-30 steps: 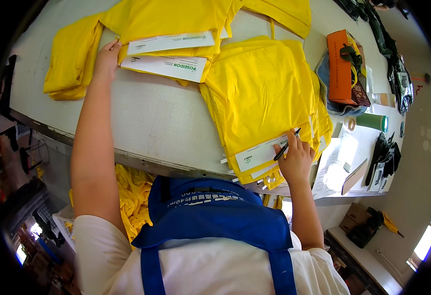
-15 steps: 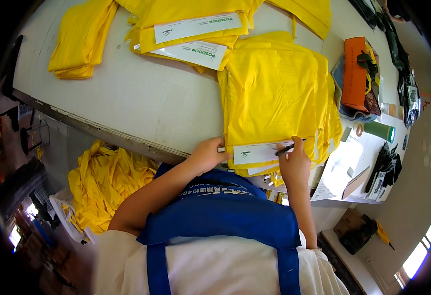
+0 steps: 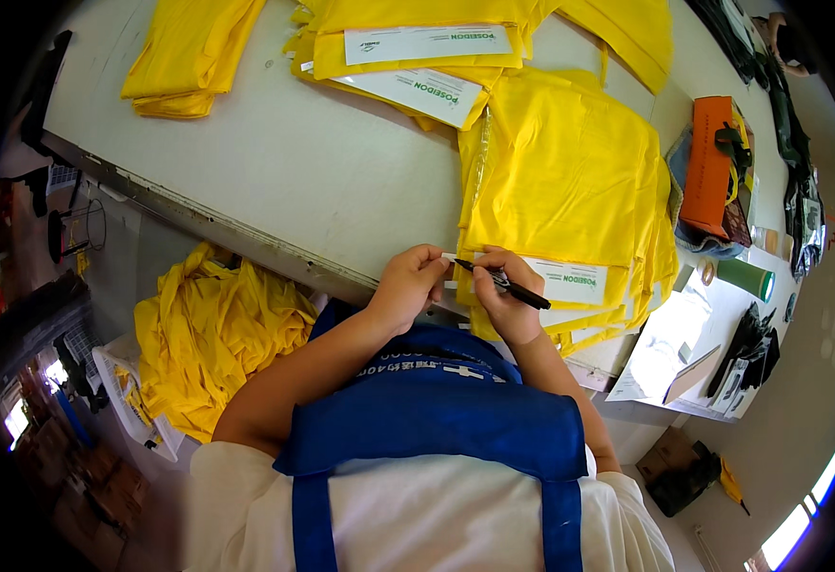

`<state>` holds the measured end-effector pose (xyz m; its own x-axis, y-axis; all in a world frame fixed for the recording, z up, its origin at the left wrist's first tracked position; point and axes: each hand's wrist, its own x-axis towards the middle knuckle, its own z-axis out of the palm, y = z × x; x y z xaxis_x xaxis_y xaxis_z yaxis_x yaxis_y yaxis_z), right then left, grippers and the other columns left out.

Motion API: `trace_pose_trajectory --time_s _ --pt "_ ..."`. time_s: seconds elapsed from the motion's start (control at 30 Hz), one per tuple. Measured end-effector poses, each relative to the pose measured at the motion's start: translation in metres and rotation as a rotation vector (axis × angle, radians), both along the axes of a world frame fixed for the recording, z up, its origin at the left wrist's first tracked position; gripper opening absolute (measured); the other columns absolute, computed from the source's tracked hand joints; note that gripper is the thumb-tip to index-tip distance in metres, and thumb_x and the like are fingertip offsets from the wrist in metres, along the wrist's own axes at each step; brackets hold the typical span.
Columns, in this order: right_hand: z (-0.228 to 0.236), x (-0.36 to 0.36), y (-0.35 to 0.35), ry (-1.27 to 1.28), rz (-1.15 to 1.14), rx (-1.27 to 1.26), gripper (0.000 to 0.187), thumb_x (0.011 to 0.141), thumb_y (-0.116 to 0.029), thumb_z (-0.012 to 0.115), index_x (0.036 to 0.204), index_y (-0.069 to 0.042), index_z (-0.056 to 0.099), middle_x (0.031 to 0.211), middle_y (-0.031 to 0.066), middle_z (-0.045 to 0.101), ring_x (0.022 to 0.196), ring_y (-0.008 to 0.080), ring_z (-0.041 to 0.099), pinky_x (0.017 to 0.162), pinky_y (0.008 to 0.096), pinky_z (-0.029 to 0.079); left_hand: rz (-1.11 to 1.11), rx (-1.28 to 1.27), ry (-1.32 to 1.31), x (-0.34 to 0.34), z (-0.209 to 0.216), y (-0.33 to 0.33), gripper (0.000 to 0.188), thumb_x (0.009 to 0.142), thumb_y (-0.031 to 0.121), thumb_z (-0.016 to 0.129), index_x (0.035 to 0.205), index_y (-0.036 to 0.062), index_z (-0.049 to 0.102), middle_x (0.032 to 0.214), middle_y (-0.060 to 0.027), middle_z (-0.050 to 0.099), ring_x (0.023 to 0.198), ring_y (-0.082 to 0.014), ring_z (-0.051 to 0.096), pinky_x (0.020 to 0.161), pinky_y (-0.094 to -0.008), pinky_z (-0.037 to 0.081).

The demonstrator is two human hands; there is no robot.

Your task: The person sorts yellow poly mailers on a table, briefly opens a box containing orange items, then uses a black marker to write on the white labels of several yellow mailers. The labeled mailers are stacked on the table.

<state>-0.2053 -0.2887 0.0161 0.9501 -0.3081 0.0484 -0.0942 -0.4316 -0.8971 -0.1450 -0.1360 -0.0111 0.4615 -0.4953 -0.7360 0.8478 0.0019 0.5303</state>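
Note:
My right hand [image 3: 511, 297] is closed around a black marker pen [image 3: 530, 297], its tip pointing left toward my other hand. My left hand [image 3: 406, 291] is pinched, with a small white slip [image 3: 450, 257] at its fingertips; most of the slip is hidden. Both hands meet at the near left corner of a stack of folded yellow garments [image 3: 565, 172] in clear bags. A white printed card [image 3: 570, 281] lies along the near edge of the top garment, partly covered by my right hand.
More yellow packs with white cards [image 3: 427, 46] lie at the back of the white table [image 3: 274, 172]. A folded yellow pile [image 3: 189, 62] is at far left. An orange box [image 3: 708, 167] and green roll [image 3: 744, 278] stand right. Loose yellow garments [image 3: 213, 343] fill a white basket below.
My right hand has moved left from the card toward my left hand, bringing the marker pen to the white slip. The view has shifted slightly.

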Motion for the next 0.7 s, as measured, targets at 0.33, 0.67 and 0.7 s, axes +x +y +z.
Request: trace_pose_trajectory --time_s 0.33,0.67,0.7 --pt "-0.004 0.002 0.002 0.038 -0.033 -0.023 0.010 0.075 -0.003 0.068 0.083 -0.001 0.062 0.078 0.0134 0.064 0.068 0.0241 0.064 0.064 0.0294 0.051 0.003 -0.018 -0.007 0.000 0.000 -0.001 0.014 0.095 0.014 0.049 0.098 0.0038 0.057 0.087 -0.0052 0.064 0.052 -0.0063 0.049 0.039 -0.0184 0.030" --pt "0.014 -0.011 -0.007 -0.016 0.160 -0.060 0.011 0.071 0.000 0.068 0.079 -0.002 0.061 0.072 0.0122 0.062 0.071 0.0296 0.062 0.085 0.0396 0.051 -0.169 0.006 0.118 0.008 0.008 0.008 0.019 0.091 0.010 0.047 0.104 0.0019 0.058 0.083 -0.0038 0.061 0.053 -0.0065 0.051 0.038 -0.0175 0.027" --pt "0.013 -0.013 -0.007 -0.027 0.196 -0.073 0.011 0.070 0.000 0.068 0.078 -0.003 0.061 0.071 0.0120 0.062 0.071 0.0302 0.062 0.087 0.0412 0.051 -0.167 0.010 0.120 0.008 0.009 0.007 0.019 0.091 0.010 0.047 0.103 0.0016 0.059 0.081 -0.0035 0.060 0.053 -0.0065 0.051 0.038 -0.0175 0.027"
